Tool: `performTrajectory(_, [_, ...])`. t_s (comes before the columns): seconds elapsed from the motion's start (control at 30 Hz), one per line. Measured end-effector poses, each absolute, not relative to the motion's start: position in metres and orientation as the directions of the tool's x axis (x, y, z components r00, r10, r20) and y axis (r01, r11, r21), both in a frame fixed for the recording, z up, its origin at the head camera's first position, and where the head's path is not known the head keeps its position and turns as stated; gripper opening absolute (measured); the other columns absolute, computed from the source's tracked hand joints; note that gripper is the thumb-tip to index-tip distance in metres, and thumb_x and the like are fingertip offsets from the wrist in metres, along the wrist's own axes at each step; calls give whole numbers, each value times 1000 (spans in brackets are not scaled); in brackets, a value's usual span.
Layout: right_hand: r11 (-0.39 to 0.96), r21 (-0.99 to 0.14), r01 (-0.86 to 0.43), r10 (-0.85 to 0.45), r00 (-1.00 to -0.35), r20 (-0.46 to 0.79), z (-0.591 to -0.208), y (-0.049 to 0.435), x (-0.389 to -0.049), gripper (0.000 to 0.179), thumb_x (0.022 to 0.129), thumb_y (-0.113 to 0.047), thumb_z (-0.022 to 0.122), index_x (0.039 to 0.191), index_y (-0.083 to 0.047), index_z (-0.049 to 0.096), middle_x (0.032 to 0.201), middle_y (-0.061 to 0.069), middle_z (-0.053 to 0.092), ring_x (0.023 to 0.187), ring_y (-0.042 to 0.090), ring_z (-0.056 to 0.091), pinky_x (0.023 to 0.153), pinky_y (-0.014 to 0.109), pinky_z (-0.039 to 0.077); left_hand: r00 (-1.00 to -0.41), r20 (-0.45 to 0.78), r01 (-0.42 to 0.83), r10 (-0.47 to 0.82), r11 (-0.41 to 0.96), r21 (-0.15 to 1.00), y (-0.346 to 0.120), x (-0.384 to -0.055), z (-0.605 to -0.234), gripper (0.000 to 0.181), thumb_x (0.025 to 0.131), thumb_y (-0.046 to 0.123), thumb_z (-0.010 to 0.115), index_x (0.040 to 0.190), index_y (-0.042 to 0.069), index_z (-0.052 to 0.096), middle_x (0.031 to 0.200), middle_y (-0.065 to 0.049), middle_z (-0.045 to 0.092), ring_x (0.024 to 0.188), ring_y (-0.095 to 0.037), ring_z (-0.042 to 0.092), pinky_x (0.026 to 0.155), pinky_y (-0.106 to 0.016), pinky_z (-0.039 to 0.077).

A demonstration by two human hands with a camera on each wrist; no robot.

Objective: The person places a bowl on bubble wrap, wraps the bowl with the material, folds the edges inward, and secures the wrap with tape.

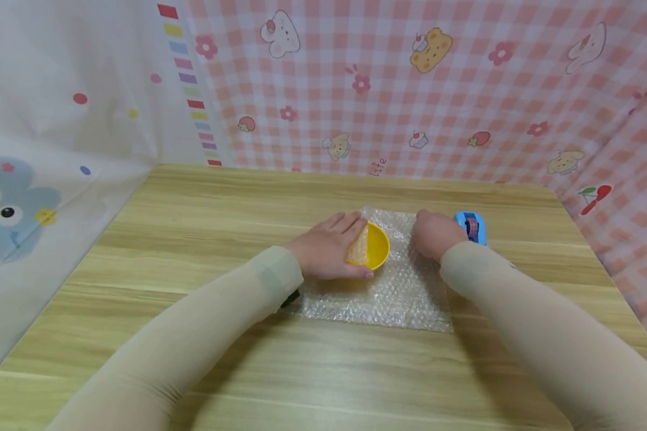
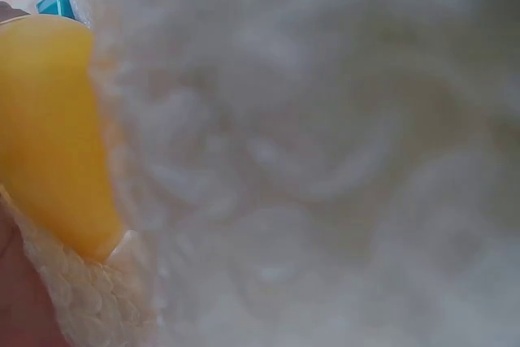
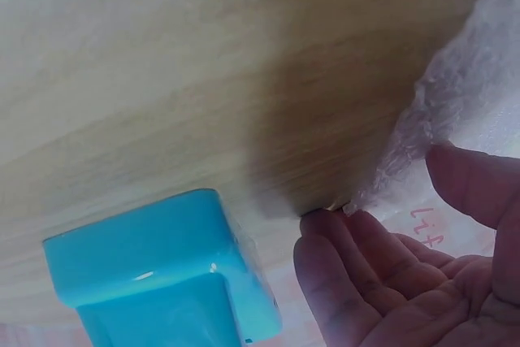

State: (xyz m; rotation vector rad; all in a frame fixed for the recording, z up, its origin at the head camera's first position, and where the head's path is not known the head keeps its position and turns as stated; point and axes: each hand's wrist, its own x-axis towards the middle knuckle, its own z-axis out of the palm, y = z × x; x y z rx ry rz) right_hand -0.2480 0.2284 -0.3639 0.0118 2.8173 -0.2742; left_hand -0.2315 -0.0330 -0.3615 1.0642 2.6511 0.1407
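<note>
A yellow bowl [image 1: 378, 246] sits on a sheet of clear bubble wrap [image 1: 410, 299], with a flap of the sheet folded over its left part. My left hand [image 1: 329, 246] holds the bowl through this flap, fingers across the far side and thumb along the near rim. In the left wrist view, blurred wrap covers most of the picture beside the yellow bowl wall [image 2: 53, 127]. At the sheet's far right edge, my right hand [image 1: 437, 233] grips the wrap. The right wrist view shows its thumb [image 3: 471, 184] against the sheet and its curled fingers [image 3: 349, 266] at the edge.
A blue tape dispenser [image 1: 470, 226] with a roll of tape stands just right of my right hand. Under everything is a wood-grain table [image 1: 221, 203]. A pink checked cloth [image 1: 313, 72] hangs behind it, and a white printed cloth [image 1: 75, 131] at the left.
</note>
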Motion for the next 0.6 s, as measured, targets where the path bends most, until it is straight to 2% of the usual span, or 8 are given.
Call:
performTrajectory(0.23, [976, -212, 39, -29, -950, -310, -364, 228, -247, 42, 112, -19, 38, 143, 10, 41, 127, 32, 64, 104, 36, 65, 104, 60, 54, -704, -212, 639, 678, 735, 229, -33, -231, -359, 117, 91, 82, 54, 171, 12, 3, 179, -7, -4, 165, -38, 6, 134, -47, 11])
performTrajectory(0.47, [970, -238, 39, -39, -948, -316, -365, 228, -250, 38, 112, -16, 37, 139, 10, 42, 118, 28, 64, 98, 33, 63, 99, 54, 58, -725, -206, 613, 658, 752, 245, -33, -232, -357, 120, 89, 83, 57, 171, 12, 4, 179, -8, 0, 166, -34, 8, 134, -46, 13])
performTrajectory(0.6, [968, -244, 57, -26, -945, -326, -366, 228, -250, 42, 113, -16, 36, 145, 12, 37, 124, 31, 62, 104, 35, 64, 103, 55, 57, -728, -199, 607, 656, 752, 257, -34, -231, -358, 120, 89, 82, 58, 171, 11, 5, 179, -10, 1, 165, -34, 10, 134, -45, 14])
